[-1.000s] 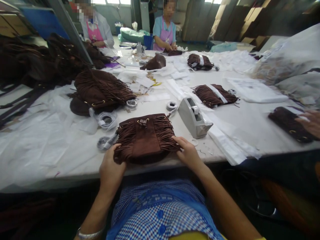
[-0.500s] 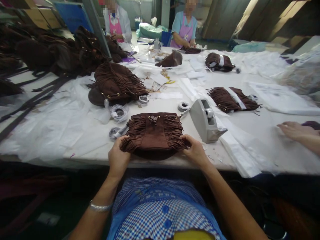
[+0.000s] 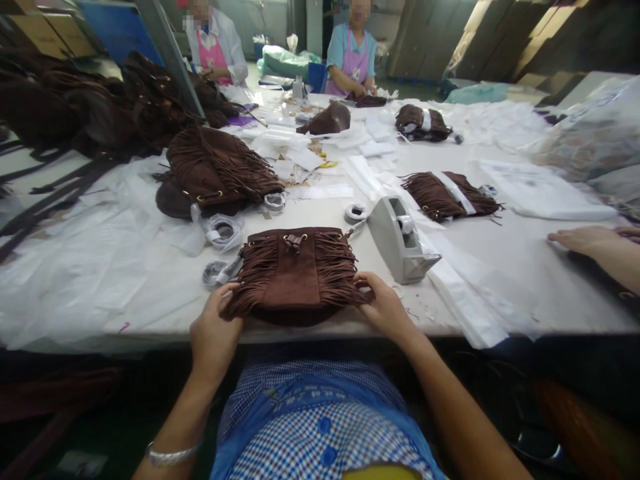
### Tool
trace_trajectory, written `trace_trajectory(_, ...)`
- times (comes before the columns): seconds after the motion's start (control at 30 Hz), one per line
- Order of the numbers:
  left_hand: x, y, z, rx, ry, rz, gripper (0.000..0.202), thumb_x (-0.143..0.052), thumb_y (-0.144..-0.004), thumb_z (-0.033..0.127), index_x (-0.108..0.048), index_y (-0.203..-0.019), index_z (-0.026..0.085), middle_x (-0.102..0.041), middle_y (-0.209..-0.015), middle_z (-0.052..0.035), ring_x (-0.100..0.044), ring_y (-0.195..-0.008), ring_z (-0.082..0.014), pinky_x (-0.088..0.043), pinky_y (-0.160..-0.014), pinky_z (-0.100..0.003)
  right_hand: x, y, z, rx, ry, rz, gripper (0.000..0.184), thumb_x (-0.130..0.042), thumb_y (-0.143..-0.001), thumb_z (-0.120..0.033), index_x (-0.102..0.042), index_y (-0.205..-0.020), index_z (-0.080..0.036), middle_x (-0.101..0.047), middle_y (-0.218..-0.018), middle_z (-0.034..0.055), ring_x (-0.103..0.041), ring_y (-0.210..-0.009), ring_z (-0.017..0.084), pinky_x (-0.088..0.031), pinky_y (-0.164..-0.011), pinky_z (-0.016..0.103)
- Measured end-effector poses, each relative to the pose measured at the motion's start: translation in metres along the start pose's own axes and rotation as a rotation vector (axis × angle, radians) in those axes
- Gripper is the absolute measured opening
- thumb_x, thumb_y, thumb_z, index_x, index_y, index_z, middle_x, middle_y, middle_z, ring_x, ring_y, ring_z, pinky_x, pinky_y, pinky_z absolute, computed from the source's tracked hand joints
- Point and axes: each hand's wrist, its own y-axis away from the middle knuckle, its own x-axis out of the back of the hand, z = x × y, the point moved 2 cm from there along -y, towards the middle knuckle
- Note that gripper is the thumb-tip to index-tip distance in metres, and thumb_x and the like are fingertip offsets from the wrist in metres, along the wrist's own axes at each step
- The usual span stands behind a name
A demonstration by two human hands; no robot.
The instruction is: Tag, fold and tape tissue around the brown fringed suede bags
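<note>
A dark brown fringed handbag (image 3: 295, 273) lies at the table's near edge, its drawstring knot and brass eyelets toward the far side. My left hand (image 3: 216, 328) pinches the fringe at its lower left corner. On the opposite side my right hand (image 3: 383, 303) grips the fringe at the lower right, thumb and fingers closed. Just beyond my left hand sits a plastic-wrapped coiled strap (image 3: 215, 272), with another wrapped coil (image 3: 223, 230) behind it. A grey tape dispenser (image 3: 400, 240) stands right of the bag.
A larger fringed bag (image 3: 215, 167) stands back left, before a pile of brown bags (image 3: 100, 107). White paper strips (image 3: 463, 293) and a banded fringed bag (image 3: 450, 195) lie to the right. A co-worker's hand (image 3: 585, 241) rests at the far right; two people work across the table (image 3: 530, 267).
The view has shifted slightly, so most things sit further left. My left hand has drawn the bag's left fringe outward a little. The co-worker's hand at right has moved.
</note>
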Motion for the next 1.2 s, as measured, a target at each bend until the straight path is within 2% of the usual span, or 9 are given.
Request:
trace_trajectory(0.07, -0.004, 0.002, 0.005, 0.023, 0.101, -0.056, 0.052, -0.073, -0.072, 0.028, -0.06, -0.122, 0.024, -0.076, -0.105, -0.0047, -0.071, -0.103, -0.0252, -0.054, -0.092, -0.036, -0.001, -0.003, 0.004, 0.015, -0.089, -0.039, 0.06, -0.052, -0.073, -0.011, -0.059, -0.131, -0.022, -0.068, -0.125, 0.0055, -0.067, -0.108, 0.02, -0.054, -0.095, 0.036)
trace_trajectory(0.17, -0.014, -0.001, 0.009, 0.064, 0.33, -0.117, 0.06, -0.078, -0.07, 0.036, -0.056, -0.124, 0.02, -0.075, -0.107, -0.0083, -0.071, -0.103, -0.0248, -0.054, -0.093, -0.036, -0.005, -0.008, 0.009, 0.016, -0.148, -0.077, 0.056, -0.052, -0.074, -0.011, -0.065, -0.128, -0.022, -0.069, -0.124, 0.003, -0.064, -0.118, 0.022, -0.046, -0.108, 0.042)
trace_trajectory(0.33, -0.028, -0.019, 0.005, 0.054, 0.408, -0.12, 0.067, -0.083, -0.064, 0.035, -0.057, -0.122, 0.016, -0.073, -0.108, -0.0106, -0.071, -0.099, -0.0245, -0.054, -0.09, -0.036, -0.014, -0.012, 0.006, -0.048, -0.162, -0.07, 0.035, -0.061, -0.075, -0.017, -0.075, -0.107, -0.02, -0.077, -0.103, 0.0023, -0.071, -0.097, 0.024, -0.055, -0.092, 0.038)
trace_trajectory(0.53, -0.032, -0.027, 0.007, 0.029, 0.368, -0.108, 0.066, -0.081, -0.064, 0.036, -0.058, -0.121, 0.013, -0.074, -0.106, -0.0112, -0.071, -0.093, -0.024, -0.055, -0.082, -0.033, -0.014, -0.008, -0.004, -0.111, -0.053, 0.103, 0.016, -0.067, -0.076, -0.028, -0.076, -0.086, -0.019, -0.077, -0.08, 0.002, -0.072, -0.075, 0.023, -0.054, -0.069, 0.029)
trace_trajectory(0.7, -0.013, -0.015, -0.003, -0.039, 0.145, -0.023, 0.047, -0.07, -0.068, 0.023, -0.065, -0.114, 0.021, -0.075, -0.102, -0.0043, -0.071, -0.093, -0.0226, -0.054, -0.085, -0.032, -0.01, 0.003, 0.001, -0.126, 0.025, 0.287, 0.017, -0.063, -0.073, -0.021, -0.075, -0.085, -0.022, -0.077, -0.081, 0.0025, -0.072, -0.075, 0.023, -0.055, -0.073, 0.031)
trace_trajectory(0.8, -0.004, -0.008, -0.01, -0.158, 0.015, 0.033, 0.039, -0.06, -0.069, 0.016, -0.068, -0.108, 0.022, -0.074, -0.107, -0.0033, -0.069, -0.102, -0.0223, -0.05, -0.094, -0.033, -0.013, 0.009, 0.002, -0.081, 0.086, 0.278, 0.029, -0.06, -0.07, -0.015, -0.075, -0.092, -0.024, -0.077, -0.088, 0.0018, -0.072, -0.081, 0.023, -0.056, -0.08, 0.034)
trace_trajectory(0.9, 0.0, -0.009, -0.012, -0.194, -0.052, -0.005, 0.048, -0.059, -0.068, 0.015, -0.065, -0.116, 0.024, -0.073, -0.109, -0.0034, -0.068, -0.104, -0.0232, -0.051, -0.094, -0.033, -0.016, 0.011, 0.001, -0.012, 0.166, 0.247, 0.044, -0.054, -0.066, -0.008, -0.074, -0.102, -0.024, -0.076, -0.099, 0.0024, -0.071, -0.092, 0.023, -0.055, -0.088, 0.037)
trace_trajectory(1.1, 0.03, -0.016, -0.017, -0.167, -0.114, -0.298, 0.087, -0.065, -0.078, 0.039, -0.025, -0.154, 0.029, -0.07, -0.12, -0.0079, -0.07, -0.101, -0.0263, -0.056, -0.088, -0.039, -0.017, 0.016, 0.0, 0.102, 0.245, 0.233, 0.054, -0.05, -0.064, -0.002, -0.073, -0.108, -0.024, -0.064, -0.113, 0.006, -0.066, -0.086, 0.017, -0.057, -0.085, 0.032)
trace_trajectory(1.2, 0.054, -0.004, -0.007, -0.32, -0.326, -0.247, 0.079, -0.062, -0.081, 0.052, -0.036, -0.15, 0.026, -0.056, -0.139, -0.0144, -0.062, -0.117, -0.0342, -0.052, -0.095, -0.05, -0.019, 0.023, -0.006, 0.159, 0.278, 0.252, 0.064, -0.047, -0.063, 0.0, -0.068, -0.118, -0.024, -0.061, -0.116, 0.0073, -0.063, -0.095, 0.02, -0.055, -0.091, 0.036)
